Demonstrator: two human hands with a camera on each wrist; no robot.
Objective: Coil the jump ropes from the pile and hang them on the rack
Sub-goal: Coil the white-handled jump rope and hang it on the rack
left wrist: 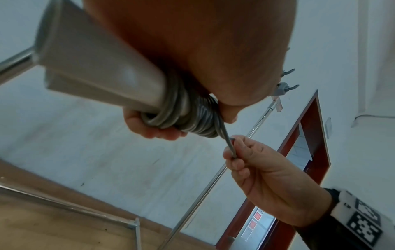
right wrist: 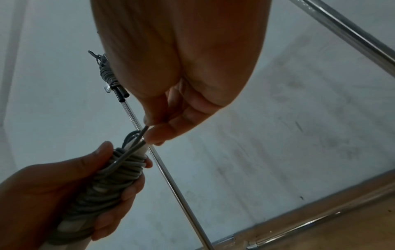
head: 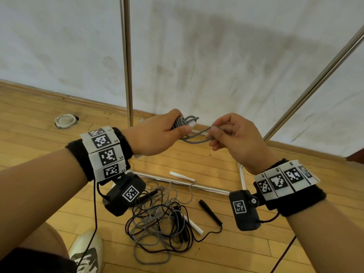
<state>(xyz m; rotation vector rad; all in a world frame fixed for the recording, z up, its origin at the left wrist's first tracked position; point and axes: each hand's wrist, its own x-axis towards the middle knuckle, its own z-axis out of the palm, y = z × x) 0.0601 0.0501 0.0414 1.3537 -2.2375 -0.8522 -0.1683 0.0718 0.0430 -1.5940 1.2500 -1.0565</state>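
1. The left hand [head: 157, 133] clamps the grey jump rope [head: 183, 123], coiled round its white handles, chest-high before the rack's upright pole [head: 127, 62].
2. The right hand [head: 234, 133] pinches the loose end loop [head: 197, 137].
3. This cord looks light, springy and slick, so I'd grip the wound bundle, not the tail.
4. Below, the tangled pile [head: 163, 219] waits on the wooden floor [head: 39, 115], by a scuffed white wall [head: 216, 46].

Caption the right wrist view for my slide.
Left hand holds the grey jump rope coiled around its white handles while the right hand pinches its doubled loose end, rack pole behind.
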